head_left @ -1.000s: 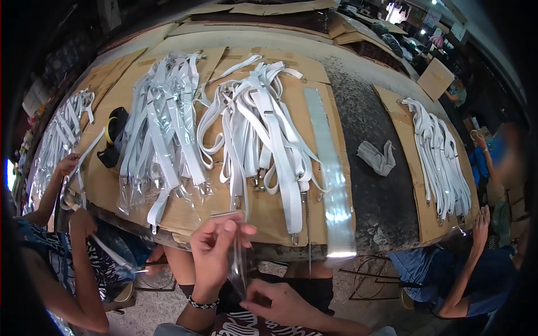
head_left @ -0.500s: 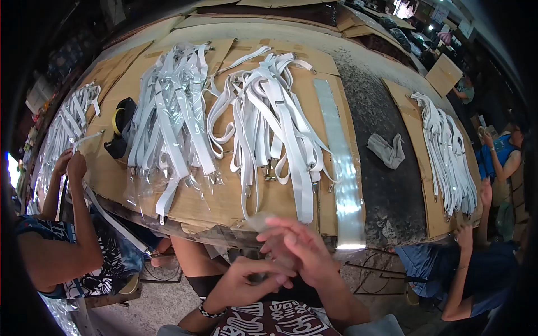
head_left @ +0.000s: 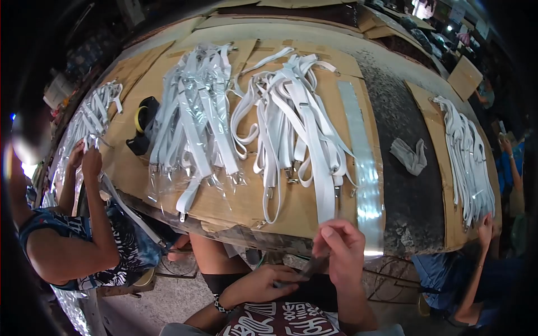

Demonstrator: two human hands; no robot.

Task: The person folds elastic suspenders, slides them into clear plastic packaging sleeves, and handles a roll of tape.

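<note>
Low at the table's front edge, my left hand (head_left: 263, 290) is closed, its fingers and thumb together around a small piece of clear, greyish film (head_left: 311, 267). My right hand (head_left: 343, 249) is raised to the right of it, fingers curled in and thumb pressed over them; what they hold, if anything, is hidden. Just beyond my right fingertips hangs the end of a white elastic suspender from a loose pile of white suspenders (head_left: 297, 117) with metal clips. Right of that pile lies a stack of long clear plastic sleeves (head_left: 358, 151).
Bagged suspenders (head_left: 196, 112) lie left of the loose pile, beside a black tape dispenser (head_left: 142, 126). A crumpled grey cloth (head_left: 409, 157) rests on the dark tabletop. More suspenders (head_left: 465, 157) lie on cardboard at right. People work at left (head_left: 73, 235) and right (head_left: 476, 274).
My hands, close together before, have moved apart; the right rose toward the table edge and the left stayed low. The view has turned slightly left. The person at left lowered their hands a little.
</note>
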